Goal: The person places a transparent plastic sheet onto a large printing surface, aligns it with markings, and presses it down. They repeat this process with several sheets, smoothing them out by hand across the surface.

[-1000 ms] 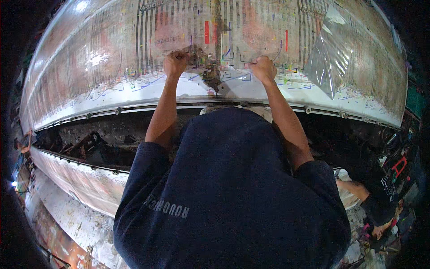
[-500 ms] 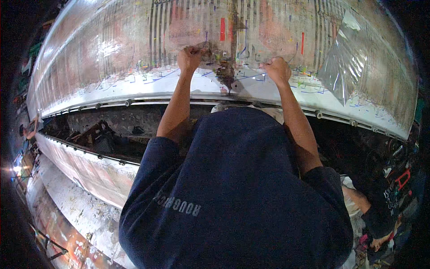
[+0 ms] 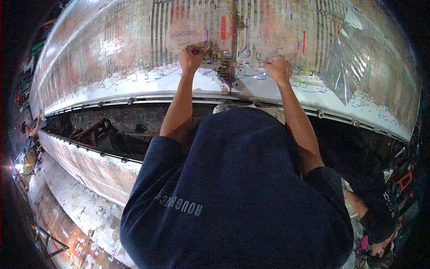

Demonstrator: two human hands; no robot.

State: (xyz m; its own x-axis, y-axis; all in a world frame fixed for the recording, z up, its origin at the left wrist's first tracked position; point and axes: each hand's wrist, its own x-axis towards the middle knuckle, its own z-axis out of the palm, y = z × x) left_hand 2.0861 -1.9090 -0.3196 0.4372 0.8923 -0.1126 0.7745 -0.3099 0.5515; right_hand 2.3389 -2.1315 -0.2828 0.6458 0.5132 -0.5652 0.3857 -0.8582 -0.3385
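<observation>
Both my hands are over a long white table (image 3: 152,86), its surface covered with printed stripes, coloured marks and smears. My left hand (image 3: 191,59) is curled closed beside a dark stain (image 3: 224,67) near the middle. On the other side of the stain, my right hand (image 3: 278,70) is also closed, thumb and fingers pinched together. Whatever either hand grips is too thin or hidden to make out. A clear plastic sheet (image 3: 347,58) lies on the table to the right of my right hand. My dark T-shirt (image 3: 246,179) fills the lower middle.
A metal rail (image 3: 170,98) with small round stops runs along the table's near edge. Past a dark gap with clutter (image 3: 105,134) stands a second table (image 3: 94,168) at the left. One person (image 3: 32,127) is at the far left; another person's arm (image 3: 356,204) shows at lower right.
My hands keep nearly the same place and stay closed. The view shifts slightly. The person at lower right has bent or moved, and the far-left person shows more fully.
</observation>
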